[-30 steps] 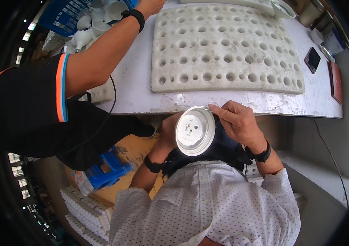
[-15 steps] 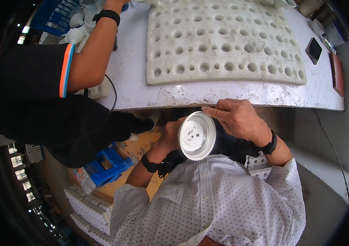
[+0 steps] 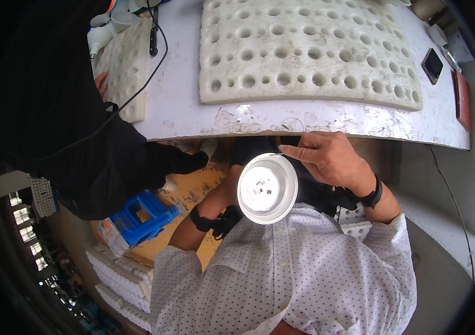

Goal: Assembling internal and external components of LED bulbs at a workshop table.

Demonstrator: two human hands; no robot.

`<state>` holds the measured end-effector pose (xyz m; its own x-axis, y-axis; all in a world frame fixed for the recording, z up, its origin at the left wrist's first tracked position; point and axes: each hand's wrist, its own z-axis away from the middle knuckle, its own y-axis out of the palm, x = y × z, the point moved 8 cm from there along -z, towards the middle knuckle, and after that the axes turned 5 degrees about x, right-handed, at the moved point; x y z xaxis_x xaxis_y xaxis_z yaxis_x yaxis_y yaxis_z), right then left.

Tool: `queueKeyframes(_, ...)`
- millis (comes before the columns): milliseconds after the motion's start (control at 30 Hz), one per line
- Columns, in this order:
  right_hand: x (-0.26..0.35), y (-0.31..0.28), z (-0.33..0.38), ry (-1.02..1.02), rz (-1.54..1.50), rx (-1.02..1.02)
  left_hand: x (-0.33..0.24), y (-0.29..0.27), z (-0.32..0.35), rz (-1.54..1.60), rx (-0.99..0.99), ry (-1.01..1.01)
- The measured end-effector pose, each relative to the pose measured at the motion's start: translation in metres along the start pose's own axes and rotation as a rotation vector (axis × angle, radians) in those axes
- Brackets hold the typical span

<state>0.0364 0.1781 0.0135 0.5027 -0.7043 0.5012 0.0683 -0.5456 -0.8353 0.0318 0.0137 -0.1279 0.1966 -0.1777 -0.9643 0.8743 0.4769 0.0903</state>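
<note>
Left hand: While its fingers are mostly hidden behind the work, the left hand [image 3: 229,187] seems to hold a white round housing [image 3: 295,192] from the left side.
Right hand: The right hand [image 3: 332,161] has its index finger stretched to the far rim of the housing; I cannot tell whether thumb and finger pinch something.
Housing: It is in front of the polka-dot shirt [image 3: 304,262], just off the near edge of the table [image 3: 176,111], its open side upward, with small dark parts on the bright inner base.
Foam board: On the table, beyond the hands, lies a white foam board [image 3: 259,96] with rows of round holes.
Far right: A phone [image 3: 432,66] lies near a red book [image 3: 461,100].
Left side: A co-worker's hand [image 3: 101,82] is at another holed board [image 3: 131,78].
Near left, below: A blue plastic item [image 3: 145,218] is near white stacked trays [image 3: 117,273].
</note>
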Motion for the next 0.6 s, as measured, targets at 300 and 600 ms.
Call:
queueKeyframes(300, 0.008, 0.013, 0.004, 0.003, 0.106, 0.076, -0.015, 0.000, 0.001, -0.250, -0.027, 0.053)
queueKeyframes(600, 0.006, 0.020, 0.002, -0.027, 0.090, 0.073, -0.011, 0.011, 0.003, -0.202, 0.129, 0.079)
